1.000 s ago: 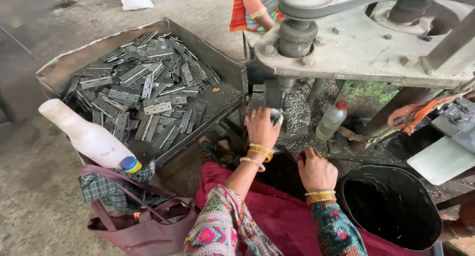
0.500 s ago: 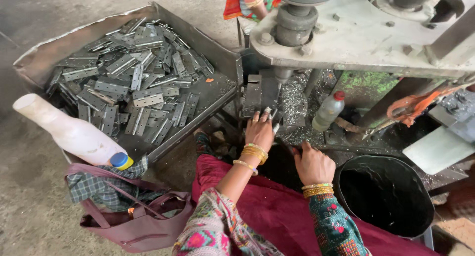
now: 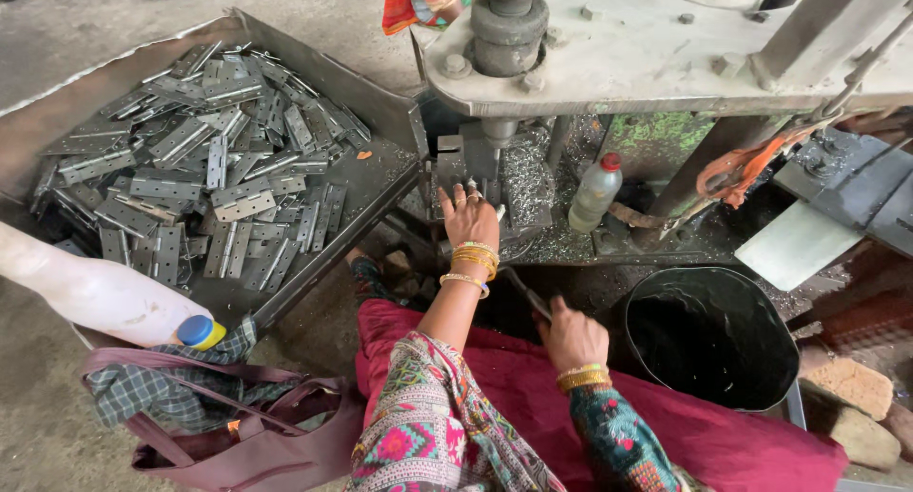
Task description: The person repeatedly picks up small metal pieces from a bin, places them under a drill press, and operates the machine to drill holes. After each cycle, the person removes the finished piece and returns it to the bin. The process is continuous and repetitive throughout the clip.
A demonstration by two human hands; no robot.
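Pressing against the machine block (image 3: 466, 164), left hand (image 3: 468, 216) leaves little room.

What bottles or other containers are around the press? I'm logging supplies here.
Small clear bottle: upright under the press, red cap.
Large white bottle: lying over the bag, blue cap, yellow collar.
Black bucket: round, beside the right hand.
No signs or screens.

A small metalworking workshop: a heavy grey press machine (image 3: 609, 55) stands over a floor strewn with metal shavings (image 3: 526, 183), beside a sheet-metal tray (image 3: 314, 69) heaped with stamped steel hinges (image 3: 204, 169) and a black bucket (image 3: 713, 335)
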